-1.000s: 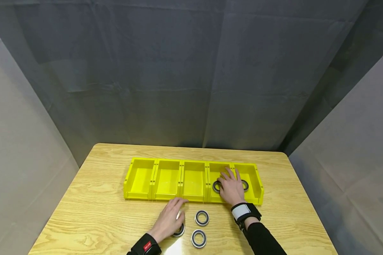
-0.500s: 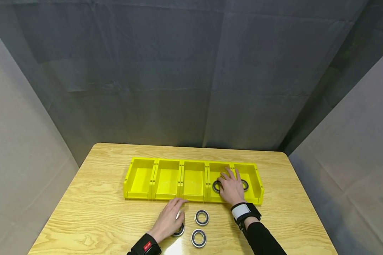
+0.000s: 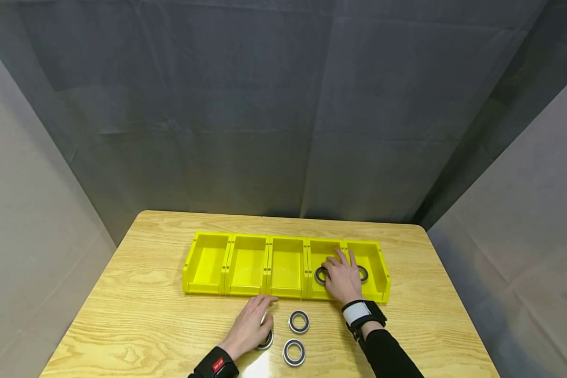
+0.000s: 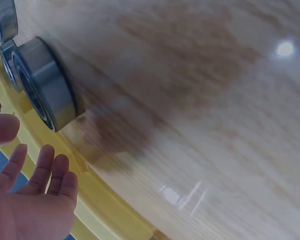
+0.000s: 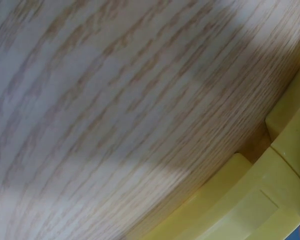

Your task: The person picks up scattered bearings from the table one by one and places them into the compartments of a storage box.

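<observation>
My left hand (image 3: 249, 326) hovers over the table with its fingers loosely extended. A ball bearing (image 3: 266, 342) with a black seal lies partly hidden under it. The left wrist view shows this bearing (image 4: 57, 95) beside the fingers, apart from them. My right hand (image 3: 344, 281) reaches over the yellow bin row (image 3: 285, 292), fingers spread across the divider between the two rightmost compartments. A bearing in the fourth compartment (image 3: 319, 276) lies at its thumb side, and another bearing in the rightmost compartment (image 3: 364, 275) shows past its other side. The right wrist view shows no fingers.
Two more bearings, an upper one (image 3: 299, 322) and a lower one (image 3: 294, 353), lie on the wooden table (image 3: 137, 315) between my hands. Grey cloth (image 3: 245, 131) hangs behind the table, with paler panels (image 3: 524, 252) at both sides.
</observation>
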A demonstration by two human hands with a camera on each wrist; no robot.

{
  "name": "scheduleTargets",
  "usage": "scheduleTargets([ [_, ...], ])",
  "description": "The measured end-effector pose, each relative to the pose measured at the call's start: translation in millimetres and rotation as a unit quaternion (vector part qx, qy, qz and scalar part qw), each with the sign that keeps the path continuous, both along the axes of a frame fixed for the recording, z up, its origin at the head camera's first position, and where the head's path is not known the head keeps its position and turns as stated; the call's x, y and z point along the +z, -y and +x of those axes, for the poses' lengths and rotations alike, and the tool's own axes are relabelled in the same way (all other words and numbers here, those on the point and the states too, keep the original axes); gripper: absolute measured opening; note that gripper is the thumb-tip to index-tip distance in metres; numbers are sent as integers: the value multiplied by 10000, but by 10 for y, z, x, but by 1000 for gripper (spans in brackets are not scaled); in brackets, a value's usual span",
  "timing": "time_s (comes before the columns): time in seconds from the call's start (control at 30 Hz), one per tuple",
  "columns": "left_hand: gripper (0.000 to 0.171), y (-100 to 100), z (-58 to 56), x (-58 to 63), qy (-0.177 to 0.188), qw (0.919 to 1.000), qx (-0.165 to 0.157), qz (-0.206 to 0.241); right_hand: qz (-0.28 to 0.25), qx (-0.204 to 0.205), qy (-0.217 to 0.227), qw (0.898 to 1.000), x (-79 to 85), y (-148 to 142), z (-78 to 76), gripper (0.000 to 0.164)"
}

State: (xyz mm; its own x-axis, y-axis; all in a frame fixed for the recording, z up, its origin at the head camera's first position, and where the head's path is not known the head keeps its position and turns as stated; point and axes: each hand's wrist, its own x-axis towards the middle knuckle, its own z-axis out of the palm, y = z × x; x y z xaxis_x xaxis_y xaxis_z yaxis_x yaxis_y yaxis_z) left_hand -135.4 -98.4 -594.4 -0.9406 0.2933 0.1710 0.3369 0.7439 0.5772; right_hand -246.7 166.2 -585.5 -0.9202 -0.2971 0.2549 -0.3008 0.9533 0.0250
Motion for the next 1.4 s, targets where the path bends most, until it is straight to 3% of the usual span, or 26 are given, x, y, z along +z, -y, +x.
scheduleTargets([
  [0.3, 40, 19, 4, 27, 52, 10000, -22, 46, -3, -11, 4, 10000, -16, -11, 16, 23],
  [0.93, 41, 127, -16, 76, 285, 9988, 256, 314, 58, -52, 94, 9999, -14, -6, 4, 25],
  [1.4, 44, 305, -104, 116, -81, 9962, 718, 495, 58, -57, 144, 9999, 8, -7, -6, 26],
])
